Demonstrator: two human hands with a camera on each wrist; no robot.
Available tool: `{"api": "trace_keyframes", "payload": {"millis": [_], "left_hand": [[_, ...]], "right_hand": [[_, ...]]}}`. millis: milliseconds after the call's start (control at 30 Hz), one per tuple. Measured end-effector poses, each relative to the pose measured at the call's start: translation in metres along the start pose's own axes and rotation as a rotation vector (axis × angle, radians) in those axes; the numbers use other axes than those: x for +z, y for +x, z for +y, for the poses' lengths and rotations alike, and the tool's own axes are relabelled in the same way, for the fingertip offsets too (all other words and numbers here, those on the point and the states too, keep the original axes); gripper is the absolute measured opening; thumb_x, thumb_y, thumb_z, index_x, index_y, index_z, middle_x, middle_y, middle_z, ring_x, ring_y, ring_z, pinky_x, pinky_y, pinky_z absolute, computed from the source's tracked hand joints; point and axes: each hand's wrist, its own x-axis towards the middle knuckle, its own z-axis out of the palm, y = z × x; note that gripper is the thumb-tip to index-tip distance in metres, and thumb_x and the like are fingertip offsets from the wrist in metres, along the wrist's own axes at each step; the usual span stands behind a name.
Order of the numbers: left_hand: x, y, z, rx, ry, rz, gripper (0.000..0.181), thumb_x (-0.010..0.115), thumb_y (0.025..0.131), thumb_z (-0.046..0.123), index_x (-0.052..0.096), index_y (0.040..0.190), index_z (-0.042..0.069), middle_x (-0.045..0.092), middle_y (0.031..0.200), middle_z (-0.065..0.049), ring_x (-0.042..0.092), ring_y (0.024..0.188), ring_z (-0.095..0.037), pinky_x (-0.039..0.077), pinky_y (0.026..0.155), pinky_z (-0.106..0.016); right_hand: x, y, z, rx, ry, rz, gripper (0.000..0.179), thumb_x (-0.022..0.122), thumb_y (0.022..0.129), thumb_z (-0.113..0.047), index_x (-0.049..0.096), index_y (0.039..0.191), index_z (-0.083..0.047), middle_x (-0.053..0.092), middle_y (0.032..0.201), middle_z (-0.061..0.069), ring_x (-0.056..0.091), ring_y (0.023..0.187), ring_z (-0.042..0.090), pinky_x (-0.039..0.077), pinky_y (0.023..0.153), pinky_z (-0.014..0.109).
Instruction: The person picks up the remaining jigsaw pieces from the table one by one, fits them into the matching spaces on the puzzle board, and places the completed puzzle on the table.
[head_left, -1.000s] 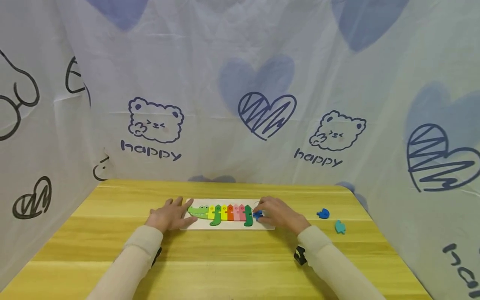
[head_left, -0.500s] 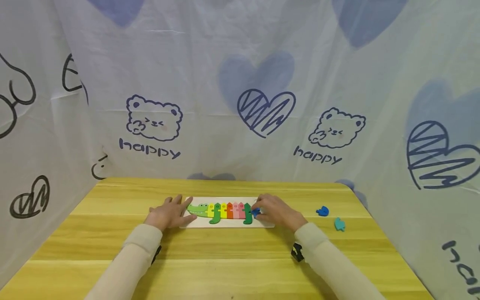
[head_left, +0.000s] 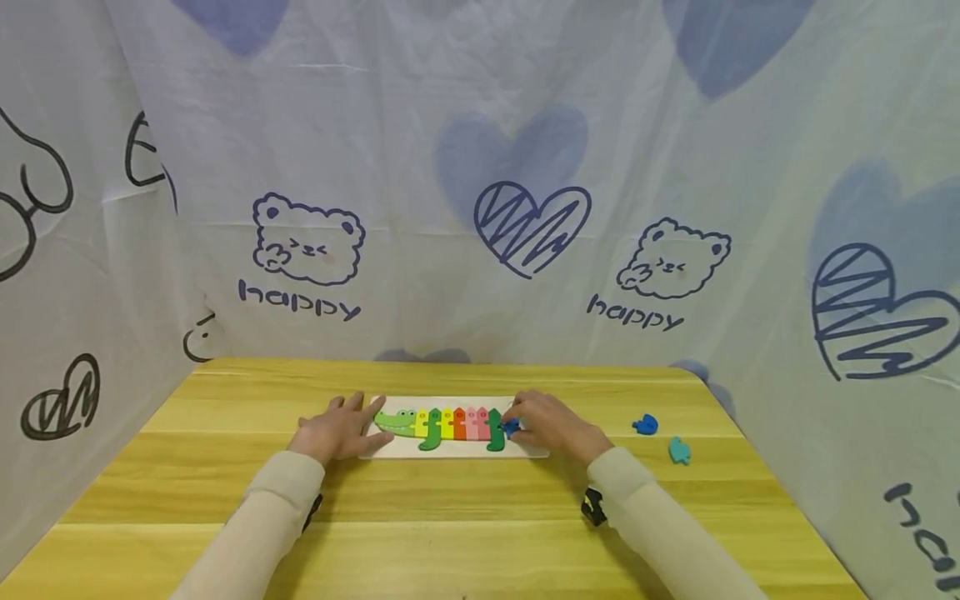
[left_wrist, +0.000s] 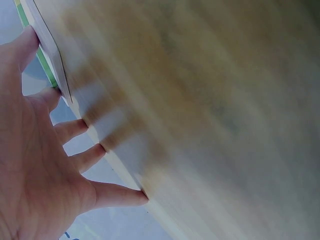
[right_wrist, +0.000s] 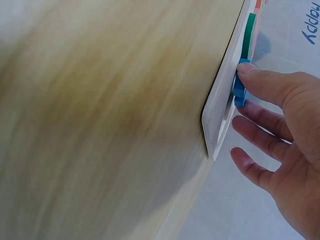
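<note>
A white puzzle board point(head_left: 459, 452) lies on the table with a crocodile built of colored pieces: a green head point(head_left: 397, 422), yellow, green, red and pink body pieces point(head_left: 472, 424), and a dark green leg point(head_left: 496, 432). My left hand point(head_left: 335, 433) spreads its fingers over the board's left end; in the left wrist view the thumb and a finger touch the board, while other fingertips rest on the table. Beside the dark green leg, my right hand point(head_left: 555, 427) pinches a blue puzzle piece point(right_wrist: 240, 91) between thumb and fingers at board level. Fingers partly cover this piece in the head view.
A darker blue puzzle piece point(head_left: 645, 424) and a teal one point(head_left: 679, 451) lie loose on the wooden table point(head_left: 420, 533), right of the right hand. A printed white cloth point(head_left: 420, 317) hangs behind the table and along both sides.
My right hand has shifted slightly left, bringing the blue puzzle piece up against the dark green leg. My left hand stays on the board's left end.
</note>
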Motion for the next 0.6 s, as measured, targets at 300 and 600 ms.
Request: {"api": "trace_keyframes", "payload": {"millis": [300,600], "left_hand": [[0.0005,-0.0006,0.0006,0.003,-0.006,-0.003,0.085,0.047,0.098,0.07,0.027,0.165,0.021,0.025,0.168,-0.026,0.023,0.15,-0.06,0.026,0.095,-0.095],[0.0003,-0.0012,0.0003,0.002,-0.005,0.001,0.085,0.047,0.098,0.071,0.027,0.165,0.021,0.026,0.168,-0.025,0.024,0.15,-0.059,0.026,0.095,-0.094]], "right_hand": [[-0.0029,-0.0009,-0.0005,-0.002,0.007,0.0,0.03,0.079,0.093,-0.024,0.078,0.12,-0.012,0.073,0.113,0.007,0.062,0.096,0.018,0.057,0.09,0.036],[-0.0026,0.0028,-0.0018,-0.04,0.001,-0.004,0.03,0.079,0.092,-0.024,0.079,0.119,-0.01,0.074,0.112,0.008,0.063,0.095,0.018,0.058,0.089,0.035]]}}
